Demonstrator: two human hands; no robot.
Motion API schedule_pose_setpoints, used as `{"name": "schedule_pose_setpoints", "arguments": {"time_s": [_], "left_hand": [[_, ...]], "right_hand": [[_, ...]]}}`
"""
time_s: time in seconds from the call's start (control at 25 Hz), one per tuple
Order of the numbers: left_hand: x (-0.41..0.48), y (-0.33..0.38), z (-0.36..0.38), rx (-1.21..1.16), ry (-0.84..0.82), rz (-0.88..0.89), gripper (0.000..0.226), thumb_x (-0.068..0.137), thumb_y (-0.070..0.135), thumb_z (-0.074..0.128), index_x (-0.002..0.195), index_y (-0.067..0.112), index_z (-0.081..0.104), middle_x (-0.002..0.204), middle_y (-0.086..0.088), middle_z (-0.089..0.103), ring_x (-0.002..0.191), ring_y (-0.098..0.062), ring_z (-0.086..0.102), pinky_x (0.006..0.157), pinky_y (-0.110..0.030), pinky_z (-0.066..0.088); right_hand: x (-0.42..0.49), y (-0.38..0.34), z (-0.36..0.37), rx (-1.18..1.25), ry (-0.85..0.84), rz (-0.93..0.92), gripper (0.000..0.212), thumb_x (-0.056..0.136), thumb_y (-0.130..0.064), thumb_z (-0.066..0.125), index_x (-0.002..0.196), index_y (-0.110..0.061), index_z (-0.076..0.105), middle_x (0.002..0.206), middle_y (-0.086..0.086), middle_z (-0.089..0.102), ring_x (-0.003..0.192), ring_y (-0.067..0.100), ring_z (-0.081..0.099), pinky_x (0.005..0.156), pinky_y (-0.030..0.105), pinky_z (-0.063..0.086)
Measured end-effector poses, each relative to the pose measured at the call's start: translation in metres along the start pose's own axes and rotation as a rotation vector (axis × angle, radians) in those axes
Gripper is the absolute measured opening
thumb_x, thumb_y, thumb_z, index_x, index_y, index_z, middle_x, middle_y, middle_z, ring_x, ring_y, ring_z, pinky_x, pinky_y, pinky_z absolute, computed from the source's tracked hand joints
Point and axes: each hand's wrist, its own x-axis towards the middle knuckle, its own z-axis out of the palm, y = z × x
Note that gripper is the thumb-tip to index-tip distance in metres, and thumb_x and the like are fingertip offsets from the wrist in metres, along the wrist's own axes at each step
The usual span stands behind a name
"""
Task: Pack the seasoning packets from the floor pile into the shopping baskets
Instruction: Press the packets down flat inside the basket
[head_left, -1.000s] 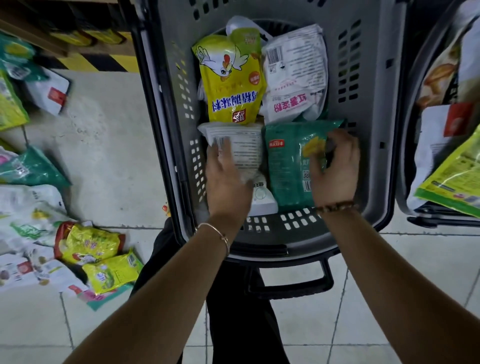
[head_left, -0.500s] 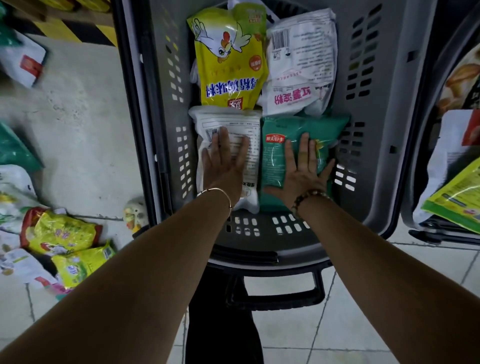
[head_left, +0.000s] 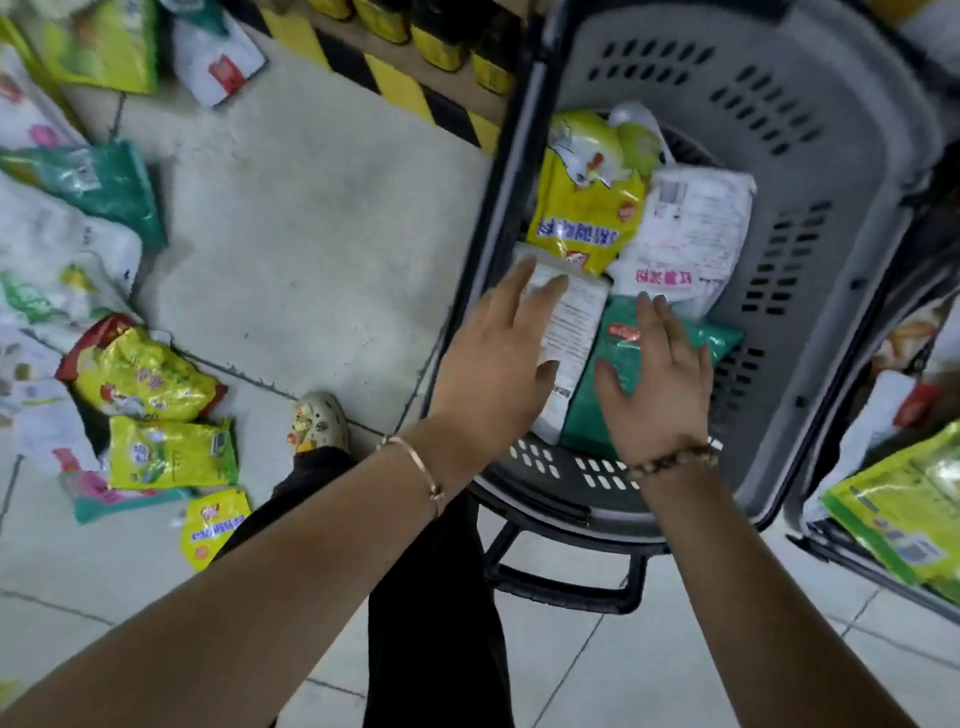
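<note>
In the grey perforated plastic shopping basket (head_left: 831, 260) four seasoning packets are laid flat: a yellow packet printed with a chicken (head_left: 587, 208) and a white packet with pink lettering (head_left: 691, 234) at the far end, a white packet covered in fine print (head_left: 576, 322) and a green foil packet (head_left: 587, 415) at the near end.

Half a second ago both palms were pressed flat on the two near packets. Now the left hand (head_left: 498, 364) is raised and shifted toward the basket's left rim, its fingers straight and spread, nothing grasped, only the fingertips over the fine-print packet. The right hand (head_left: 660, 379) is kept over the green foil packet with fingers extended and loose. Whether it touches the foil cannot be settled through the blur.

The view is swung leftward, so more of the floor pile of yellow, green and white packets (head_left: 145, 374) is seen, well apart from the basket.
</note>
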Motion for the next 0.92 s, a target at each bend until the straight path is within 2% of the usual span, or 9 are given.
{"name": "schedule_pose_setpoints", "arguments": {"time_s": [0.08, 0.12, 0.2, 0.24, 0.36, 0.6, 0.84, 0.92], "left_hand": [[-0.022, -0.02, -0.04, -0.162, 0.156, -0.125, 0.069, 0.077, 0.006, 0.068, 0.141, 0.015, 0.042, 0.15, -0.01, 0.032, 0.135, -0.028, 0.037, 0.101, -0.036, 0.04], [-0.034, -0.035, -0.058, -0.227, 0.221, -0.198, 0.068, 0.078, 0.006, 0.068, 0.14, 0.015, 0.042, 0.149, -0.009, 0.033, 0.135, -0.026, 0.037, 0.102, -0.029, 0.037], [-0.059, -0.069, -0.088, -0.309, 0.323, -0.341, 0.066, 0.08, 0.006, 0.068, 0.14, 0.015, 0.041, 0.146, -0.008, 0.036, 0.134, -0.021, 0.036, 0.102, -0.015, 0.028], [-0.074, -0.089, -0.103, -0.343, 0.376, -0.406, 0.066, 0.08, 0.004, 0.068, 0.139, 0.013, 0.041, 0.143, -0.009, 0.039, 0.133, -0.021, 0.038, 0.102, -0.013, 0.027], [-0.12, -0.144, -0.131, -0.446, 0.501, -0.581, 0.065, 0.079, 0.002, 0.069, 0.138, 0.01, 0.042, 0.138, -0.01, 0.044, 0.127, -0.025, 0.043, 0.103, -0.024, 0.032], [-0.217, -0.252, -0.147, -0.608, 0.687, -0.925, 0.061, 0.081, 0.011, 0.07, 0.137, 0.014, 0.044, 0.136, -0.005, 0.047, 0.125, -0.02, 0.045, 0.103, -0.03, 0.036], [-0.292, -0.339, -0.123, -0.749, 0.696, -1.196, 0.067, 0.081, 0.021, 0.072, 0.14, 0.016, 0.041, 0.142, -0.005, 0.044, 0.128, -0.022, 0.044, 0.103, -0.036, 0.038], [-0.31, -0.364, -0.106, -0.78, 0.684, -1.261, 0.067, 0.08, 0.02, 0.073, 0.14, 0.015, 0.041, 0.141, -0.007, 0.045, 0.127, -0.022, 0.044, 0.101, -0.031, 0.036]], "right_hand": [[0.0, -0.049, -0.015, 0.067, 0.06, -0.166, 0.064, 0.08, -0.025, 0.058, 0.138, -0.005, 0.04, 0.142, 0.017, 0.042, 0.129, 0.035, 0.042, 0.106, 0.057, 0.03], [0.0, -0.074, -0.019, 0.094, 0.06, -0.239, 0.062, 0.079, -0.023, 0.058, 0.136, -0.003, 0.043, 0.139, 0.019, 0.045, 0.126, 0.037, 0.045, 0.103, 0.057, 0.034], [0.0, -0.126, -0.017, 0.104, 0.017, -0.364, 0.062, 0.077, -0.02, 0.06, 0.134, -0.001, 0.045, 0.135, 0.021, 0.048, 0.123, 0.038, 0.048, 0.102, 0.053, 0.038], [-0.001, -0.154, -0.01, 0.094, -0.026, -0.414, 0.063, 0.076, -0.019, 0.061, 0.134, -0.001, 0.045, 0.134, 0.022, 0.049, 0.123, 0.038, 0.048, 0.102, 0.05, 0.038], [-0.006, -0.224, 0.022, 0.033, -0.208, -0.49, 0.064, 0.079, -0.018, 0.064, 0.138, -0.007, 0.041, 0.137, 0.021, 0.046, 0.125, 0.037, 0.046, 0.101, 0.05, 0.04], [-0.033, -0.338, 0.117, -0.162, -0.511, -0.607, 0.06, 0.086, -0.024, 0.059, 0.141, -0.015, 0.036, 0.14, 0.012, 0.043, 0.122, 0.031, 0.047, 0.1, 0.039, 0.038], [-0.074, -0.403, 0.203, -0.378, -0.769, -0.686, 0.058, 0.089, -0.029, 0.054, 0.142, -0.019, 0.033, 0.139, 0.008, 0.044, 0.12, 0.027, 0.049, 0.095, 0.037, 0.041], [-0.084, -0.414, 0.23, -0.394, -0.821, -0.661, 0.057, 0.088, -0.028, 0.054, 0.141, -0.02, 0.035, 0.139, 0.007, 0.046, 0.12, 0.024, 0.049, 0.095, 0.036, 0.041]]}}
